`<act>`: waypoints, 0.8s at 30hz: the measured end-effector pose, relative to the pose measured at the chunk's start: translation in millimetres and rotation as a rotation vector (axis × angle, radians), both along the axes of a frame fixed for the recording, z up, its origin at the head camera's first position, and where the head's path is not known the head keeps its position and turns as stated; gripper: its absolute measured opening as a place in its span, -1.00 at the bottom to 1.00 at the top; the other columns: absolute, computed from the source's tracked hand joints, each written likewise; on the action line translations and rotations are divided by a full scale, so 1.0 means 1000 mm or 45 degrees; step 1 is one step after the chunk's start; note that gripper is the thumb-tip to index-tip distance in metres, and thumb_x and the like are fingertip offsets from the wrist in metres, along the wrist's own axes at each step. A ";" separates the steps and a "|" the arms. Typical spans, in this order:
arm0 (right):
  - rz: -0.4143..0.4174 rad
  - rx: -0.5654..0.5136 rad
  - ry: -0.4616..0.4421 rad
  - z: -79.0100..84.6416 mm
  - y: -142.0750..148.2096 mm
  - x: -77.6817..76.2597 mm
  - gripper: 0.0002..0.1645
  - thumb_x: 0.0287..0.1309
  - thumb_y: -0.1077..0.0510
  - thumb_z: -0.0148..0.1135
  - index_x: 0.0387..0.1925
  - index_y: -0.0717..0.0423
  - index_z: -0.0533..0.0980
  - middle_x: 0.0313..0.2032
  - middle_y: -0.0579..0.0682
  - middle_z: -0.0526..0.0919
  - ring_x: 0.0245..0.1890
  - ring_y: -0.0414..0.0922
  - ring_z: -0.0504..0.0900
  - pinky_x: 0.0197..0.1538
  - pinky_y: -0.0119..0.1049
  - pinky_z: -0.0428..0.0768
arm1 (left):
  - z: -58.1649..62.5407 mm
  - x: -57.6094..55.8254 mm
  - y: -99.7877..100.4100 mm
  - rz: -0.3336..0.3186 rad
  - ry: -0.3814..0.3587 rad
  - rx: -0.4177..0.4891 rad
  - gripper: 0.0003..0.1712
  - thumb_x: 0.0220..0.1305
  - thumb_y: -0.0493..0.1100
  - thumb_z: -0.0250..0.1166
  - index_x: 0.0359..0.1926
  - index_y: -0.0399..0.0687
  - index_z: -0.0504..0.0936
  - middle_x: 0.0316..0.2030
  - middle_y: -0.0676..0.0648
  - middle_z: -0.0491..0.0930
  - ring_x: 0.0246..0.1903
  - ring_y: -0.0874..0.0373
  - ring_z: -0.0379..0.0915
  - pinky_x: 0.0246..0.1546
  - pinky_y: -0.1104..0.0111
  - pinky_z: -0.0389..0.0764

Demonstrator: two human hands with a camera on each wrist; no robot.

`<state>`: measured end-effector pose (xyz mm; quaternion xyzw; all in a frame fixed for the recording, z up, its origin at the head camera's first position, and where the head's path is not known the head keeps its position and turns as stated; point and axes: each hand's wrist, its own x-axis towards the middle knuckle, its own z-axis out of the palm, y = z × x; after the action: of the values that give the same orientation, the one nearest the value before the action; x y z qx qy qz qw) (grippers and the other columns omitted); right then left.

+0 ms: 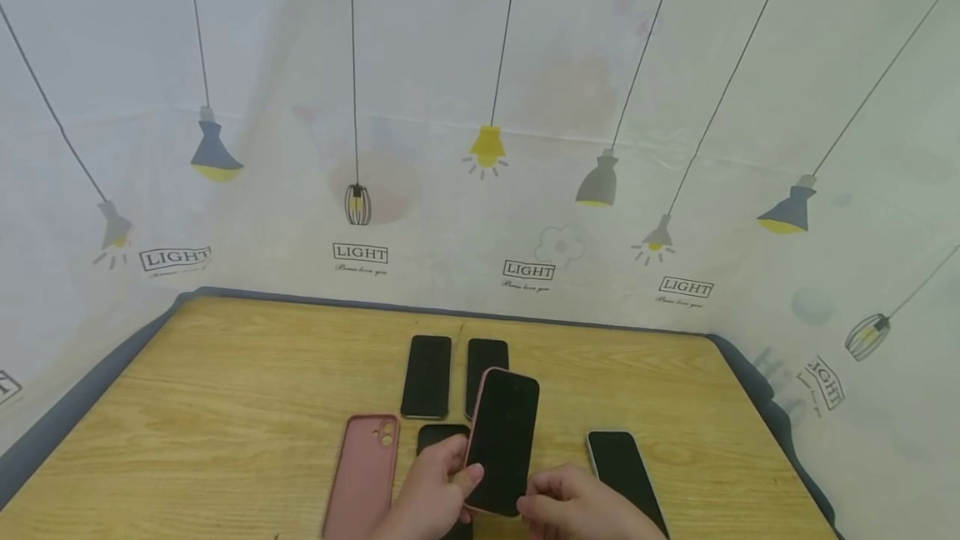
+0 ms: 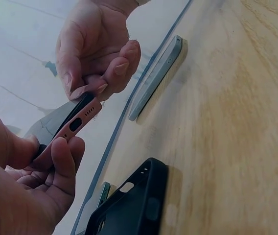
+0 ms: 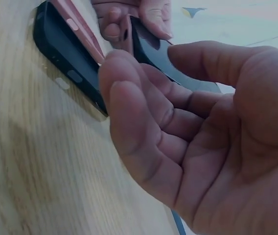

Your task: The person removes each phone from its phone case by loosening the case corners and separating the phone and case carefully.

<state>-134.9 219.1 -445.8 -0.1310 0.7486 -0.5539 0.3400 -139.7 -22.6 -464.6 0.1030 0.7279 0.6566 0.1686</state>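
A phone (image 1: 508,440) with a black screen sits in a pink case (image 2: 84,119), raised and tilted above the table. My left hand (image 1: 433,486) grips it by its lower left side, thumb over the screen edge and fingers behind. At the lower right corner, my right hand (image 1: 581,511) pinches the edge of the cased phone between thumb and index finger; its other fingers curl loosely. The case's bottom edge, with its port opening, shows in the left wrist view. Below my left hand lies a black case (image 2: 144,200), partly hidden in the head view.
Another pink case (image 1: 363,469) lies left of my hands. Two dark phones (image 1: 427,377) lie farther back, one partly covered by the raised phone. A light-edged phone (image 1: 626,473) lies to the right. A patterned curtain (image 1: 435,65) hangs behind the wooden table (image 1: 247,373).
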 end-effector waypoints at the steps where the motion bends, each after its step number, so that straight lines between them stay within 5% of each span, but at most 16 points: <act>1: -0.013 -0.002 -0.004 0.000 -0.001 0.001 -0.56 0.52 0.08 0.12 -0.19 0.49 0.56 -0.46 -0.07 0.63 -0.47 -0.20 0.54 -0.37 -0.41 0.51 | 0.000 -0.001 0.000 -0.004 -0.002 0.000 -0.88 0.46 -0.36 0.22 -0.05 -0.29 0.61 -0.36 -0.10 0.72 -0.57 0.15 0.54 -0.53 0.25 0.64; 4: -0.052 0.016 -0.017 -0.007 -0.003 0.000 -0.51 0.52 0.01 0.13 -0.22 0.46 0.56 -0.49 -0.07 0.62 -0.51 -0.21 0.52 -0.43 -0.40 0.48 | 0.000 -0.001 -0.001 -0.014 -0.009 0.001 -0.85 0.47 -0.36 0.21 -0.02 -0.30 0.62 -0.34 -0.10 0.73 -0.53 0.14 0.57 -0.52 0.25 0.64; 11: -0.052 0.012 -0.045 -0.098 0.024 -0.031 -0.51 0.41 -0.28 0.21 -0.20 0.03 0.73 -0.46 -0.03 0.74 -0.52 -0.19 0.65 -0.47 -0.37 0.58 | 0.001 0.000 -0.001 -0.029 -0.005 -0.002 -0.84 0.45 -0.37 0.23 -0.01 -0.27 0.63 -0.37 -0.08 0.71 -0.57 0.16 0.52 -0.54 0.28 0.61; 13: -0.077 0.067 -0.031 -0.094 0.021 -0.030 -0.48 0.38 -0.31 0.22 -0.21 0.04 0.74 -0.48 -0.01 0.75 -0.54 -0.18 0.66 -0.46 -0.37 0.59 | 0.000 -0.001 0.000 -0.034 -0.017 -0.003 -0.82 0.45 -0.37 0.23 0.01 -0.26 0.63 -0.35 -0.09 0.72 -0.57 0.16 0.52 -0.53 0.29 0.61; 19: -0.145 0.088 0.130 -0.026 -0.011 -0.002 -0.48 0.45 -0.19 0.21 -0.19 0.22 0.72 -0.61 -0.11 0.59 -0.64 -0.25 0.50 -0.51 -0.41 0.43 | 0.001 0.000 0.000 -0.054 -0.041 -0.015 -0.81 0.46 -0.37 0.22 0.04 -0.24 0.61 -0.28 -0.11 0.73 -0.50 0.13 0.53 -0.49 0.28 0.62; 24: -0.204 0.051 0.149 -0.010 -0.021 0.005 -0.57 0.46 -0.06 0.24 -0.13 0.26 0.72 -0.64 -0.11 0.51 -0.68 -0.26 0.41 -0.53 -0.42 0.35 | 0.000 -0.001 0.000 -0.072 -0.055 -0.038 -0.80 0.48 -0.34 0.22 0.06 -0.25 0.61 -0.25 -0.09 0.72 -0.44 0.14 0.55 -0.44 0.27 0.64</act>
<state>-130.4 197.6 -455.8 -0.0959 0.7862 -0.5556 0.2530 -141.0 -22.8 -464.3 0.1069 0.7306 0.6428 0.2043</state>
